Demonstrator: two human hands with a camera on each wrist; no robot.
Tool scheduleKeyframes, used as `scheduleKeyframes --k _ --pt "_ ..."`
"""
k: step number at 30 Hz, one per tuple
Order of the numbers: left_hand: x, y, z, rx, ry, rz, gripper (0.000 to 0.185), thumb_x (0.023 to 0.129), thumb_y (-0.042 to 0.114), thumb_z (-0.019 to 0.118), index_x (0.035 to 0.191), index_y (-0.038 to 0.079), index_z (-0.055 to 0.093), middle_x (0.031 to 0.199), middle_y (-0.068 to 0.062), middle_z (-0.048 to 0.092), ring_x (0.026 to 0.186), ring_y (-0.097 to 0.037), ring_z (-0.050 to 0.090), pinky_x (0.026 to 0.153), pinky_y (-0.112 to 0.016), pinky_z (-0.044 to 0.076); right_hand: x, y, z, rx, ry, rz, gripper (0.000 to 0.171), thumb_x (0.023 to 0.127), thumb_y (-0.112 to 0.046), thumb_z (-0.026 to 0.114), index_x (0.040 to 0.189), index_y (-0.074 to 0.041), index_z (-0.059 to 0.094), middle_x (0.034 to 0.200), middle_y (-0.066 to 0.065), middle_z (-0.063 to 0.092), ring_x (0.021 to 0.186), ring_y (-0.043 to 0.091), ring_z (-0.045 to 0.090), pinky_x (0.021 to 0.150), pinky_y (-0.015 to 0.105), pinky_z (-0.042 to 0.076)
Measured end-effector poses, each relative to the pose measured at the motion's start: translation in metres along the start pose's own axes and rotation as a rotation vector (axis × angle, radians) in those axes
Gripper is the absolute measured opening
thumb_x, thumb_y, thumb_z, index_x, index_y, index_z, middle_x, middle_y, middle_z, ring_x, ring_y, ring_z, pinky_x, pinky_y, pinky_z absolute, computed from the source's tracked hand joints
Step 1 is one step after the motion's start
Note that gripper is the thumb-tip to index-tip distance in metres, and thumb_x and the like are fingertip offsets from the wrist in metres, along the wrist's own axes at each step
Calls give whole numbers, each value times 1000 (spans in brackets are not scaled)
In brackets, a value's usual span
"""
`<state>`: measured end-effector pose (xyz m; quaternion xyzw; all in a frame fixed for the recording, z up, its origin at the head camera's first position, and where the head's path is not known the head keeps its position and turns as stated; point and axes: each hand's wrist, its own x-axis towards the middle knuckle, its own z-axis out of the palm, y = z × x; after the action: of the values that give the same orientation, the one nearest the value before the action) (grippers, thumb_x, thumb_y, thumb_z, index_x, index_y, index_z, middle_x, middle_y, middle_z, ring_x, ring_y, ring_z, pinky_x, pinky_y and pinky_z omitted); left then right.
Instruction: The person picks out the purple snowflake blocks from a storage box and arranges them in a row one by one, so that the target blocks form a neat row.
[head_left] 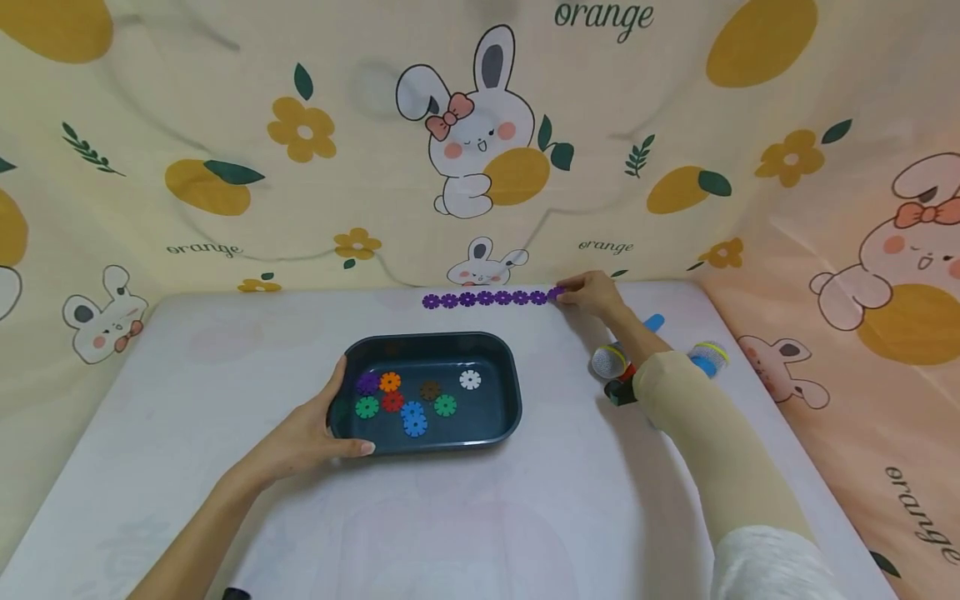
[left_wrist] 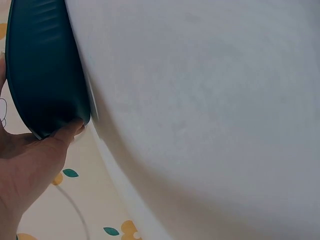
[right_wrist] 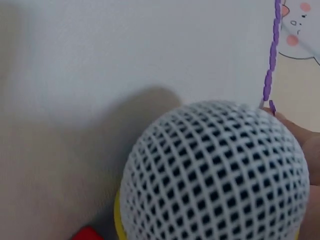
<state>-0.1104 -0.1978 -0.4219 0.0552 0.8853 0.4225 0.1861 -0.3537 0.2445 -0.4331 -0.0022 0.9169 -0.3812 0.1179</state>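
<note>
My left hand grips a dark rectangular tray at its left end, thumb on the near rim and fingers along the left side. In the tray lie several flower-shaped plastic discs, among them a white one, a brown one and two overlapping blue ones. At the table's far edge runs a row of purple discs. My right hand pinches a purple disc at the row's right end. In the right wrist view a microphone's mesh head covers most of that hand.
Under my right forearm lie toy microphones with mesh heads, one left of the arm and another right of it. A blue handle sticks out behind the forearm. A printed cloth rises behind the white table.
</note>
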Motion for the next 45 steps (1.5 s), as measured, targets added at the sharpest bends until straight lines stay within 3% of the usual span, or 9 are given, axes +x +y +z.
scheduleKeyframes --k 4,13,17,20,27,31,38,42,45 --pt "0 -1 1 -10 4 0 130 76 42 86 159 20 -12 161 -29 13 143 -52 20 109 -69 23 2 1 1 -27 16 34 38 93 -16 71 130 -6 66 129 19 62 118 30 57 102 41 42" --pt "0 -2 1 -12 8 -2 130 76 41 86 159 21 -11 161 -28 13 144 -51 19 109 -69 22 1 3 -1 61 -12 119 39 93 -17 72 131 -9 65 106 11 72 70 7 67 69 18 49" --pt "0 0 1 -14 -1 6 129 76 41 86 159 20 -11 161 -28 14 143 -52 20 109 -69 23 2 6 0 128 -6 147 41 94 -17 70 134 -9 64 90 2 73 68 5 66 65 17 51" --pt "0 0 0 -10 -3 7 129 76 41 86 159 20 -11 161 -29 14 143 -52 21 109 -69 24 0 5 0 176 8 138 42 95 -18 69 136 -10 62 92 1 73 74 7 66 69 19 53" --pt "1 -1 -2 11 10 4 129 77 42 85 159 19 -12 160 -30 14 142 -53 22 109 -69 25 -11 -19 5 337 -33 29 41 98 -15 65 137 -5 59 119 16 64 100 23 65 94 33 53" --pt "1 -1 -3 6 5 0 130 76 42 85 159 19 -12 160 -30 13 143 -54 20 109 -69 24 -24 -39 14 404 -82 -68 40 98 -14 63 135 1 58 125 24 62 109 33 63 95 34 53" --pt "2 -3 -1 -17 4 2 130 76 42 86 159 17 -12 160 -30 13 143 -53 20 109 -69 23 -51 -76 42 379 -145 -235 33 95 -14 68 126 -3 67 120 19 66 105 32 66 85 30 57" --pt "2 -2 0 -20 6 3 130 76 41 86 159 18 -12 161 -30 13 143 -53 20 110 -69 23 -65 -95 59 373 -217 -308 32 94 -13 70 125 -3 68 115 19 68 106 42 65 89 41 56" --pt "2 -1 0 -25 4 0 130 76 41 86 159 18 -12 161 -29 12 143 -52 20 110 -69 23 -74 -108 72 351 -260 -350 32 93 -14 71 123 -2 69 108 16 71 100 39 67 89 44 56"
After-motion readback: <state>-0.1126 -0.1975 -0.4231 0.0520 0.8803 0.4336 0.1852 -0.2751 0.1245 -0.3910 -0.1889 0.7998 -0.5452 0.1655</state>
